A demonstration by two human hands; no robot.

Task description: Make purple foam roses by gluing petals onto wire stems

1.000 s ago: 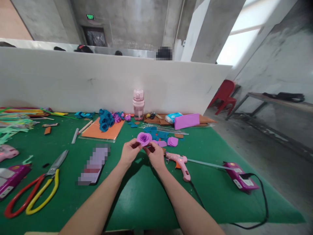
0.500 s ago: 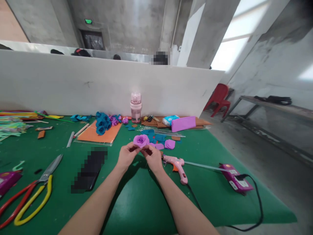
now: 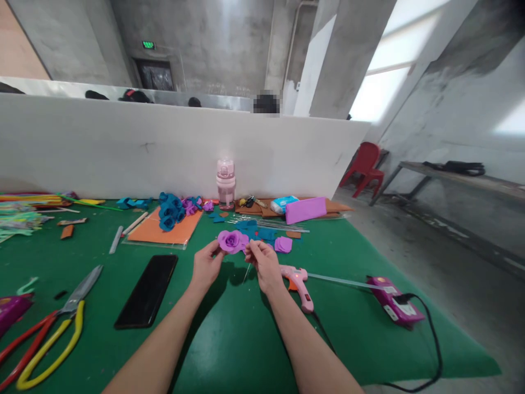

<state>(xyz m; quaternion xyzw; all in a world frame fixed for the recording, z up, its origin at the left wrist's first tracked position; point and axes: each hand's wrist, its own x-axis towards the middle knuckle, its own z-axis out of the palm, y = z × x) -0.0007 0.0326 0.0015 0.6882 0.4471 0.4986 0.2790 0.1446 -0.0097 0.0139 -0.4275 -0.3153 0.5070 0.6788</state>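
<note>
Left hand [image 3: 206,266] pinching purple flower [image 3: 230,241], right hand [image 3: 264,262] apparently gripping thin wire [image 3: 247,270]

At the lower left the scissors [image 3: 45,334] run off the frame edge, their handle loops cut short, and a purple box [image 3: 10,307] beside them is half lost there too. A blurred patch [image 3: 266,103] sits above the white partition [image 3: 164,145] at upper centre. The rose [image 3: 230,241] hides the left hand's [image 3: 205,265] fingertips. The small bits by the bottle [image 3: 226,183] are too tiny to tell.

Scissors [image 3: 49,334], phone [image 3: 146,290], glue gun [image 3: 297,279]
</note>
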